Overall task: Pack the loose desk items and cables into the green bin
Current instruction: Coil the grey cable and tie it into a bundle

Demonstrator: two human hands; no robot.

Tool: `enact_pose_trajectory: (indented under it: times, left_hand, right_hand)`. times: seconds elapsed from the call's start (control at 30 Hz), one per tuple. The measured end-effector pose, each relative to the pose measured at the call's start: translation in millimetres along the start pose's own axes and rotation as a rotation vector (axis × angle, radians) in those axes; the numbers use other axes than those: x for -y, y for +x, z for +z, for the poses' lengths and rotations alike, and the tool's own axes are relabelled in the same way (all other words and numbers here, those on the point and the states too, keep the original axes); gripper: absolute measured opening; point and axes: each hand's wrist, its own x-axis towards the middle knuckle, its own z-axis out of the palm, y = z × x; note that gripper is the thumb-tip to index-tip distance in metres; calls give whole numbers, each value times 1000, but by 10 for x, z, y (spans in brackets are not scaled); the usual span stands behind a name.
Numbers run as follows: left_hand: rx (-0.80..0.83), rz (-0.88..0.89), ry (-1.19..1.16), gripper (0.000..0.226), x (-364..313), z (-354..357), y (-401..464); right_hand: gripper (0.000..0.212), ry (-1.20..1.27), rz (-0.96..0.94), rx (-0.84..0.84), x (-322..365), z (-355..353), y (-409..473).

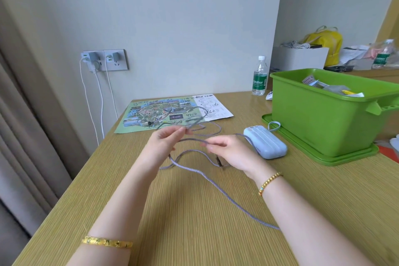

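Wood-grain surface vs pale wall, curtain at left. 1 green bin on its lid, far right, papers inside. 1 blue power bank just beside it. 1 map sheet at back, 1 water bottle. 1 braided cable looped mid-surface: left hand grip pinched on it, right hand grip pinched too. Front area bare.

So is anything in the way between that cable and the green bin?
Only the power bank lies on the desk between the cable, pinched by both the left hand and right hand, and the bin. The bin's top is open; lifting over clears it.
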Motion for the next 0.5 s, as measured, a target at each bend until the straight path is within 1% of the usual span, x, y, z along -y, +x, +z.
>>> enact_pose_trajectory:
  times: [0.07, 0.1, 0.17, 0.2, 0.23, 0.27, 0.3, 0.33, 0.37, 0.4, 0.43, 0.5]
  left_hand:
    - [87, -35, 10, 32, -29, 17, -27]
    - [66, -4, 88, 35, -39, 46, -36]
    - [-85, 158, 394, 35, -48, 99, -61]
    - [-134, 266, 520, 31, -61, 116, -83]
    - [-125, 362, 584, 28, -63, 123, -100]
    - [-67, 421, 611, 28, -60, 131, -114]
    - [12, 442, 623, 29, -50, 141, -128]
    - [69, 445, 634, 30, -38, 162, -137]
    - [83, 449, 638, 32, -11, 181, -131]
    - [42, 458, 623, 34, 14, 193, -114]
    - [-51, 445, 585, 37, 36, 184, -85]
    - [-344, 334, 486, 42, 52, 83, -5]
  right_hand:
    - [15, -14, -37, -28, -2, 4, 1]
    - [15, 30, -42, -33, -12, -4, 17]
    - [16, 210, 9, -26, 2, -30, 33]
    - [17, 347, 60, -16, 17, -45, 40]
    - [21, 483, 104, 7, 27, -60, 51]
    - [28, 585, 140, 31, 33, -70, 57]
    - [31, 645, 156, 65, 34, -71, 54]
    - [28, 690, 156, 96, 34, -57, 46]
    - [19, 720, 147, 114, 27, -35, 41]
    - [10, 726, 153, 106, 34, -14, 34]
    - [12, 709, 172, 67, 32, -5, 38]
    - [25, 634, 228, -56, -23, -28, 75]
